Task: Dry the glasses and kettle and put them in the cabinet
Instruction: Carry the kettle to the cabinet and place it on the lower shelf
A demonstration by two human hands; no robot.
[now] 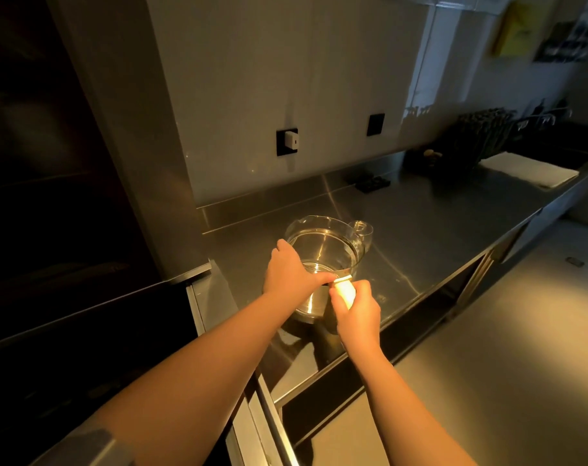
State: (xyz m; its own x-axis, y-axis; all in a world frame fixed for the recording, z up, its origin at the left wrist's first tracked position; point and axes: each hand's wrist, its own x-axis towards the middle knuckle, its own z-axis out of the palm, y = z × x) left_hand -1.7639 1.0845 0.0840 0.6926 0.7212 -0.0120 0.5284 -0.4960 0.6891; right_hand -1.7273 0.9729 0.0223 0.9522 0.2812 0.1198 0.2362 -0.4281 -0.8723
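Left hand (287,270) steadies glass kettle (323,260); right hand (356,309) grips white cloth (345,291).

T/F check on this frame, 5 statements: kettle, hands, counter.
1. The glass kettle stands on the steel counter. True.
2. The left hand rests on the kettle's rim. True.
3. The right hand is empty. False: it holds a small pale object, too small to identify.
4. A folded white cloth lies beside the kettle. False: it lies far down the counter.
5. The kettle lies tipped on its side. False: it stands upright.
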